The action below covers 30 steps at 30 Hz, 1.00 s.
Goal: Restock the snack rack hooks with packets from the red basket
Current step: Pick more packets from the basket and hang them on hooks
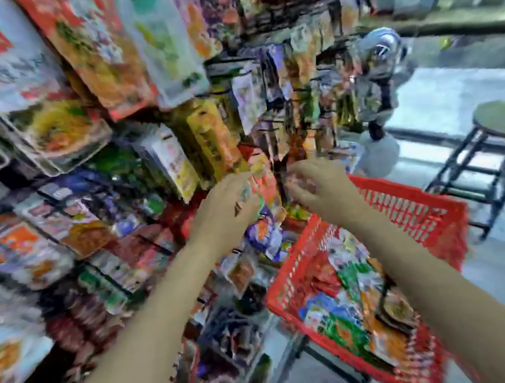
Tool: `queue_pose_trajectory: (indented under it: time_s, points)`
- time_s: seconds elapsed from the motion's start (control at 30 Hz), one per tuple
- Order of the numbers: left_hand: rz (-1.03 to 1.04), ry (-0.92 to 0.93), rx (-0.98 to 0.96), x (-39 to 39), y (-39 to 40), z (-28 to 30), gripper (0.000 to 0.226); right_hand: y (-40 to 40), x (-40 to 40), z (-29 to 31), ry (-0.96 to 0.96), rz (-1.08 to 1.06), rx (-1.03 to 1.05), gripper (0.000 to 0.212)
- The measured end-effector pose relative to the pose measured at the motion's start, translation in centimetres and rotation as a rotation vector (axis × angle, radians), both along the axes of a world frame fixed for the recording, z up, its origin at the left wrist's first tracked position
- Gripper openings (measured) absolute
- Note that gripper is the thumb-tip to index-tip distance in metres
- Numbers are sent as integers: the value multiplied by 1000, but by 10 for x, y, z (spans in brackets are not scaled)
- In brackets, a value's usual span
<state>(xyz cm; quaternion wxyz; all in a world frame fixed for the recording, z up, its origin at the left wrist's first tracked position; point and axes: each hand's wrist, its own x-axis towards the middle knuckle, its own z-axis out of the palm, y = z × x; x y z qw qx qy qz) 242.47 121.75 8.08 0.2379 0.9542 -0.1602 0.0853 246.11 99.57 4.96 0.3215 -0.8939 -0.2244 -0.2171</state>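
Packet [265, 186] at the rack [154, 178], pinched by left hand [227, 207]; right hand's [317, 186] grip unclear.

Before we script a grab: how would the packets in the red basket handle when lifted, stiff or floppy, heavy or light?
Probably floppy: the packets lie crumpled and overlapping in the red basket, none holding a flat shape. Likely light for their size, since they look like thin pouches. Their glossy-looking film may be slippery, though blur makes that uncertain.
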Motion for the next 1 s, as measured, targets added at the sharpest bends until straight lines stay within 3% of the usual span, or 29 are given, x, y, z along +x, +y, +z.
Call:
queue_pose_trajectory:
  time_s: [0.23, 0.43, 0.53, 0.7, 0.77, 0.87, 0.93, 1.0]
  points:
    - [-127, 280, 15, 17, -75, -160, 66, -81, -14, -183, 471, -185, -46, 53]
    - [-165, 384, 191, 7, -79, -208, 69, -80, -18, -249, 740, -215, 5, 39]
    - [-160, 409, 230, 10, -75, -211, 70, -77, -1, -273, 836, -389, -38, 60]
    - [-162, 358, 211, 25, -78, -213, 66, -78, 9, -309, 1080, -603, 64, 95]
    - [-153, 359, 205, 32, -83, -213, 67, -74, 7, -319, 1091, -569, 81, 93]
    - [-144, 346, 207, 44, -91, -214, 69, -70, 1, -317, 989, -538, 283, 81]
    - [-170, 338, 227, 49, -96, -215, 73, -78, -4, -312, 845, -687, 208, 70]
    - [-209, 346, 259, 51, -98, -217, 76, -92, -12, -310, 791, -900, 78, 72]
